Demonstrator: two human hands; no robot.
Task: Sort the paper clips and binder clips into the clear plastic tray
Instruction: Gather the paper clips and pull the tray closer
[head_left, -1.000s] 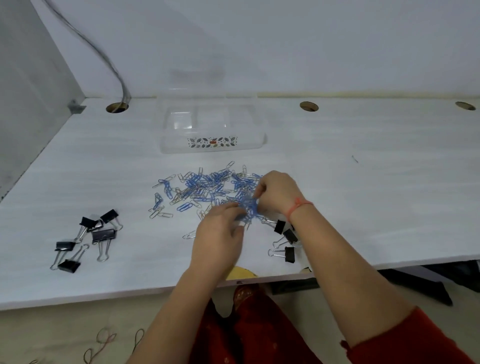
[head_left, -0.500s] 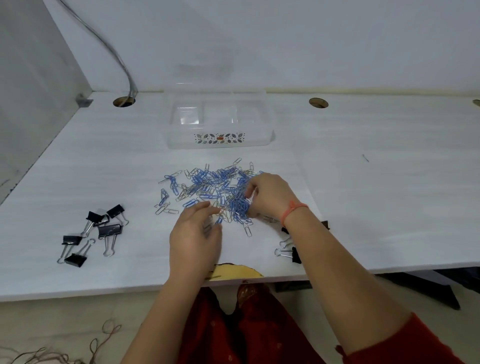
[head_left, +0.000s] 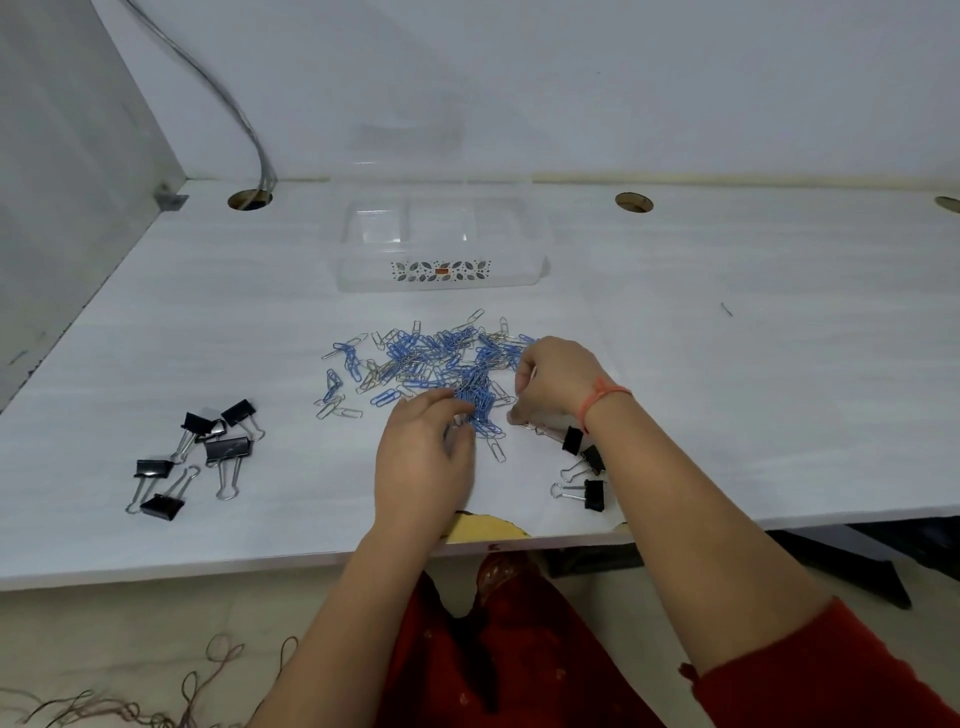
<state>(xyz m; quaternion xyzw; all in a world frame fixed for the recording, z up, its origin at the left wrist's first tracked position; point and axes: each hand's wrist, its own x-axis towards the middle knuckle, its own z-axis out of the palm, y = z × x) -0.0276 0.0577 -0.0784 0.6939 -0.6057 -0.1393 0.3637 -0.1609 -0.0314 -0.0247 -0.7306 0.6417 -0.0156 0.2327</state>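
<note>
A pile of blue and silver paper clips (head_left: 426, 358) lies mid-table, with a dense blue clump (head_left: 475, 397) at its near edge. My left hand (head_left: 423, 462) rests palm down, its spread fingertips touching the clump from the left. My right hand (head_left: 558, 384) is at the clump's right side with fingers curled inward and thumb pointing left; its fingertips are hidden. The clear plastic tray (head_left: 441, 283) stands behind the pile and nothing shows inside it. Several black binder clips (head_left: 208, 452) lie at the left, and three binder clips (head_left: 587, 467) lie under my right wrist.
The white table's front edge (head_left: 260, 566) runs close to my body. Cable holes (head_left: 634, 201) are at the back, one with a grey cable (head_left: 249, 135) passing through. A grey wall panel (head_left: 62, 208) borders the left side.
A second ago both hands held a clump of clips together. My hands have since drawn slightly apart, and the clump now lies on the table between them.
</note>
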